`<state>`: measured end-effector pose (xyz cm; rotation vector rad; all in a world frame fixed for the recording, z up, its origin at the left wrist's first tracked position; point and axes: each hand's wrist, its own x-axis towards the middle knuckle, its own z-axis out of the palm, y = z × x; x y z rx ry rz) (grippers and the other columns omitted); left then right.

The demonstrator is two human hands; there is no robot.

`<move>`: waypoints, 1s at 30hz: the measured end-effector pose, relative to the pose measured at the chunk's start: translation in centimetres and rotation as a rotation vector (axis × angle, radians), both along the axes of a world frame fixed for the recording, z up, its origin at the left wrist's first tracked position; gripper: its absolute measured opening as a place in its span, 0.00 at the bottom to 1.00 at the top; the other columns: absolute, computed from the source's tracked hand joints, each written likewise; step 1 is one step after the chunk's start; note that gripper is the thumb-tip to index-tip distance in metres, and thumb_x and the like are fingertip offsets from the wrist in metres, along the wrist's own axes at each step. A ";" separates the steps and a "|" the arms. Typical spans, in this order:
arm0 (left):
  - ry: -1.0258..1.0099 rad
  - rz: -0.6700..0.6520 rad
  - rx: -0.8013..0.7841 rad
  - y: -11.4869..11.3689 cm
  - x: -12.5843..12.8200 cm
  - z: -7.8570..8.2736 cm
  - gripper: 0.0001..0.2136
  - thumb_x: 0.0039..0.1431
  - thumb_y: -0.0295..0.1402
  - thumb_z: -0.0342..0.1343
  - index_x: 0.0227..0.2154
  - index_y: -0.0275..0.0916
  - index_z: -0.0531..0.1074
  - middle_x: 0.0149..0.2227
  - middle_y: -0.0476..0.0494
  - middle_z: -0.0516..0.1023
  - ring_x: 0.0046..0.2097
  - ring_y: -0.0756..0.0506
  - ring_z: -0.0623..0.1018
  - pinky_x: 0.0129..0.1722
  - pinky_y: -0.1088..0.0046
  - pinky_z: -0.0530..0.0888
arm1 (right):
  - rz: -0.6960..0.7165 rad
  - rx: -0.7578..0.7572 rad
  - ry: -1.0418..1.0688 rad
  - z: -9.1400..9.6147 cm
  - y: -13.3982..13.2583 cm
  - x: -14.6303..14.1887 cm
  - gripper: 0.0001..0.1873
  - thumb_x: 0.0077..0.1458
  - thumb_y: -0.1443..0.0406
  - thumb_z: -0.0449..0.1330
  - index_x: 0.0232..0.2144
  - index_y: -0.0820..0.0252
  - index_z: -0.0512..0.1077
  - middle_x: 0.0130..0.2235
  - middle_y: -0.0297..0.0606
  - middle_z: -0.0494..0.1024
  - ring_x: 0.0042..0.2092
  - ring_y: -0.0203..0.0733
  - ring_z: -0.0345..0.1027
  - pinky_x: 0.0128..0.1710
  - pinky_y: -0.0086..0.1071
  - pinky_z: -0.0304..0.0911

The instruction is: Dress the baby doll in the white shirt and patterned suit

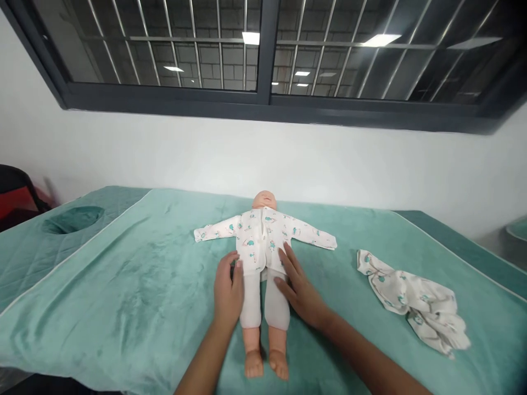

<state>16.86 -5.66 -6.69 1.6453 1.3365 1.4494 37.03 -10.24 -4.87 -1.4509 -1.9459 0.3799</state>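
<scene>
Doll (264, 201) lies face-up on blanket (123, 285): printed top (257, 236) on, pale leggings (251, 299) on, feet bare. L hand (227, 289) & R hand (300, 291) open, flat at its hips. Matching garment (411, 302) lies well apart, R side.

A padded bed (33, 249) under a teal blanket (144, 285) carries a baby doll (263, 241) on its back at the middle, with a crumpled printed garment (415, 302) lying apart at its right.

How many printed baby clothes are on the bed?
2: one top worn by the doll, one crumpled piece lying apart to its right. None seems hidden.
</scene>
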 end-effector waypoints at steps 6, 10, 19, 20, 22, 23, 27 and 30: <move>0.085 0.051 -0.149 0.0 0.1 0.3 0.12 0.64 0.38 0.47 0.43 0.41 0.72 0.44 0.42 0.78 0.46 0.40 0.76 0.46 0.59 0.71 | -0.004 -0.137 0.030 0.0 -3.9 1.0 0.36 0.65 0.57 0.50 0.69 0.45 0.38 0.69 0.40 0.52 0.67 0.48 0.49 0.63 0.51 0.54; 0.109 0.042 -0.186 0.0 0.1 0.9 0.14 0.65 0.38 0.45 0.43 0.42 0.73 0.44 0.42 0.79 0.45 0.40 0.76 0.46 0.59 0.71 | -0.010 -0.153 0.074 -0.1 -5.6 2.1 0.33 0.64 0.57 0.53 0.68 0.48 0.49 0.62 0.42 0.66 0.61 0.51 0.61 0.60 0.52 0.59; 0.064 -0.096 -0.052 0.3 0.1 -0.2 0.16 0.64 0.41 0.50 0.52 0.43 0.67 0.57 0.40 0.69 0.58 0.41 0.69 0.58 0.57 0.67 | -0.240 -0.158 0.441 -0.8 -5.4 3.2 0.17 0.61 0.56 0.55 0.51 0.54 0.70 0.50 0.43 0.76 0.52 0.49 0.70 0.54 0.48 0.66; 0.072 -0.116 -0.029 0.3 0.1 -0.3 0.16 0.63 0.40 0.51 0.52 0.43 0.67 0.58 0.40 0.67 0.60 0.41 0.67 0.59 0.56 0.66 | -0.244 -0.164 0.427 -0.8 -5.3 3.1 0.17 0.61 0.57 0.56 0.51 0.54 0.69 0.49 0.42 0.76 0.51 0.48 0.71 0.53 0.47 0.66; 0.092 -0.151 0.003 0.3 0.0 -0.5 0.17 0.62 0.38 0.53 0.53 0.44 0.66 0.61 0.41 0.63 0.63 0.41 0.64 0.62 0.55 0.64 | -0.244 -0.175 0.368 -0.7 -5.3 2.9 0.18 0.60 0.59 0.57 0.52 0.54 0.68 0.48 0.41 0.76 0.50 0.48 0.70 0.52 0.47 0.67; 0.105 -0.165 0.012 0.3 0.0 -0.6 0.19 0.61 0.37 0.54 0.54 0.45 0.66 0.63 0.41 0.61 0.64 0.40 0.62 0.62 0.54 0.62 | -0.243 -0.171 0.333 -0.6 -5.2 2.7 0.19 0.59 0.60 0.57 0.53 0.53 0.67 0.47 0.41 0.76 0.50 0.47 0.70 0.52 0.46 0.67; 0.143 -0.191 0.038 0.1 0.1 -0.5 0.20 0.60 0.33 0.55 0.56 0.46 0.65 0.64 0.41 0.58 0.65 0.39 0.60 0.63 0.51 0.61 | -0.235 -0.086 0.222 -0.1 -4.5 2.0 0.21 0.58 0.60 0.58 0.54 0.51 0.65 0.49 0.41 0.74 0.46 0.45 0.71 0.46 0.42 0.69; 0.155 -0.180 0.052 0.0 0.1 -0.2 0.16 0.61 0.34 0.54 0.52 0.45 0.68 0.63 0.41 0.60 0.64 0.39 0.62 0.63 0.51 0.62 | -0.249 -0.017 0.182 -0.2 -3.3 1.4 0.18 0.59 0.59 0.55 0.52 0.52 0.66 0.50 0.41 0.72 0.43 0.43 0.71 0.41 0.38 0.69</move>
